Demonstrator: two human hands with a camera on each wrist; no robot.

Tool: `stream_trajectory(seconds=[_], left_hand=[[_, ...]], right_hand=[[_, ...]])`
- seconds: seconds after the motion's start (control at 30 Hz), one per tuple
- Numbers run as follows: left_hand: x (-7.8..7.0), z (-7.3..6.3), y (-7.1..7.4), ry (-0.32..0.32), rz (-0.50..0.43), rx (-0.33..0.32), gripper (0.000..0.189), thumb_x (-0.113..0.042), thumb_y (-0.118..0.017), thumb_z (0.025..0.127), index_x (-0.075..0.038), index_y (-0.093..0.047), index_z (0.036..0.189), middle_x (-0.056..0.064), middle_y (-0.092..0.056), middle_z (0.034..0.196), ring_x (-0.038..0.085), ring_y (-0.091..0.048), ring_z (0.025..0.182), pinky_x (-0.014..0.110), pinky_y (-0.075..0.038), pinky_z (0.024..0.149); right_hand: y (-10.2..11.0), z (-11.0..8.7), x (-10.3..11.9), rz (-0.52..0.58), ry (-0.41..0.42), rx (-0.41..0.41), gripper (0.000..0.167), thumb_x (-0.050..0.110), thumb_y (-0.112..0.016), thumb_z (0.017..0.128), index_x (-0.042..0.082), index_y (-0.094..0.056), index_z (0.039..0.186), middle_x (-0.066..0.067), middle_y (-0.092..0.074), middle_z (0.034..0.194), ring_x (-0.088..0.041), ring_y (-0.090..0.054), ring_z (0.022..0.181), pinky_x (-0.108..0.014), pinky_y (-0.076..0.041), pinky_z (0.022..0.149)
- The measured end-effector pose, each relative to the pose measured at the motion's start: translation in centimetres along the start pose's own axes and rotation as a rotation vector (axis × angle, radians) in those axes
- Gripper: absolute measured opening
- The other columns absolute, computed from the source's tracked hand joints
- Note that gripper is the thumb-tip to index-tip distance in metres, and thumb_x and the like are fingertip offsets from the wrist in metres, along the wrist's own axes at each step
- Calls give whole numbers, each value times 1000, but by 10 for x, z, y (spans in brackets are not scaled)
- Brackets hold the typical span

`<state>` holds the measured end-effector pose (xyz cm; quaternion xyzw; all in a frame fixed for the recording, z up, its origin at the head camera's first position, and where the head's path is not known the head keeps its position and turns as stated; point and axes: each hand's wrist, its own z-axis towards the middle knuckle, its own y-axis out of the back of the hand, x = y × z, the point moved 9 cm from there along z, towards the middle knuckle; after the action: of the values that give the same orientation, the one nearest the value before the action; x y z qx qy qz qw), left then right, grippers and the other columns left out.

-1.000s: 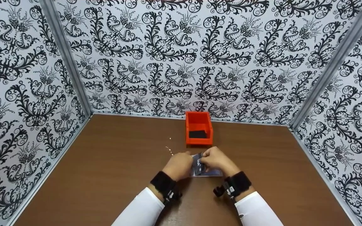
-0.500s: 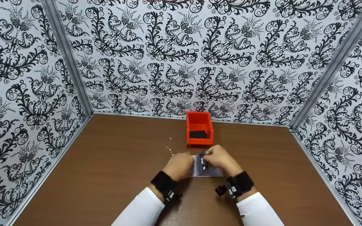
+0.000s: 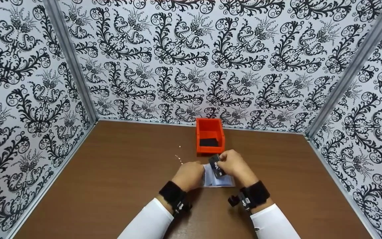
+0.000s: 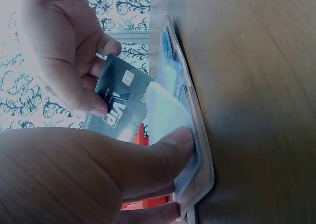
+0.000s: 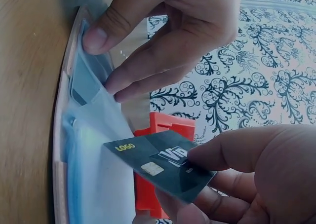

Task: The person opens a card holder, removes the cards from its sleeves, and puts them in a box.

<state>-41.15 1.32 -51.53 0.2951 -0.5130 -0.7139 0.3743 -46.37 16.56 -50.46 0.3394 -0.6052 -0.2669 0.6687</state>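
Note:
A dark card (image 3: 216, 167) with a chip, yellow "LOGO" lettering and a white "Vip" mark is pinched between my right hand's (image 3: 233, 163) thumb and fingers. It is tilted above an opened card holder (image 3: 225, 182) with clear plastic sleeves, which lies on the table. In the right wrist view the card (image 5: 165, 165) overlaps the sleeves (image 5: 101, 169). My left hand (image 3: 188, 174) pinches the holder's left side, its thumb (image 4: 177, 140) on a clear sleeve. A dark card (image 5: 86, 86) shows inside a sleeve beneath that hand.
Behind the hands an orange-red bin (image 3: 222, 142) stands on the brown table (image 3: 138, 152), with a flat black item (image 3: 208, 142) inside. Small pale specks (image 3: 178, 158) lie left of the bin. Patterned walls (image 3: 184, 66) close off the back and sides.
My right hand has drawn the card up and away from the holder's sleeves, turning its printed face into view. The left hand stays in place on the holder.

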Motion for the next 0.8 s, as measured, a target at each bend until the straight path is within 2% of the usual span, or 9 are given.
stream_trajectory(seconds=[0.13,0.33,0.47,0.6,0.8], left_hand=[[0,1,0,7,-15,8,17,-21,-90,80,-10,-78,84,6,-75,88,32,-75,72,46,-63,64],[2,0,0,27,-37,35,18,-22,-92,78,-11,-78,83,6,-76,89,32,-76,75,47,-63,66],[2,0,2,24,-48,15,19,-21,-93,76,-13,-76,78,5,-76,84,30,-76,72,47,-63,65],[3,1,2,12,-51,-1,21,-21,-94,75,-15,-73,74,4,-77,79,29,-76,70,47,-63,65],[3,2,-2,6,-47,28,20,-21,-93,75,-15,-74,73,3,-76,79,28,-75,71,46,-63,65]], right_hand=[[4,0,4,-2,19,-35,10,10,-81,92,9,-82,82,-3,-79,85,-19,-68,76,-30,-55,69],[12,1,10,-4,61,-124,9,7,-83,92,12,-89,87,-2,-84,89,-19,-67,79,-32,-54,73],[19,1,17,23,131,-218,10,7,-82,96,8,-90,100,-10,-87,102,-28,-77,93,-44,-63,85],[21,2,24,15,199,-288,17,7,-77,101,4,-88,113,-16,-84,112,-39,-79,107,-57,-63,97],[26,7,35,-85,265,-339,17,5,-77,100,1,-87,113,-17,-81,109,-42,-78,105,-59,-62,98]])
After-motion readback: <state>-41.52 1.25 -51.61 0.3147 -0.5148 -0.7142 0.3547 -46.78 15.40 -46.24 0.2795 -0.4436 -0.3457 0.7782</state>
